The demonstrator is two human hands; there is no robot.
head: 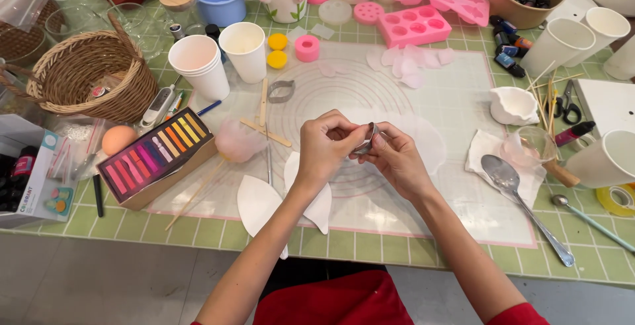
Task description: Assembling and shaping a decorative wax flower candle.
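My left hand and my right hand meet over the middle of a translucent work mat with printed circles. Together they pinch a small metal cutter, held between the fingertips of both hands a little above the mat. Two white petal-shaped pieces lie on the mat under my left forearm. Another metal cutter rests on the mat farther back, next to some flat wooden sticks.
A box of coloured pastel sticks and a wicker basket are at the left. White paper cups stand behind. Pink silicone moulds fill the back. A large metal spoon, scissors and a tape roll are at the right.
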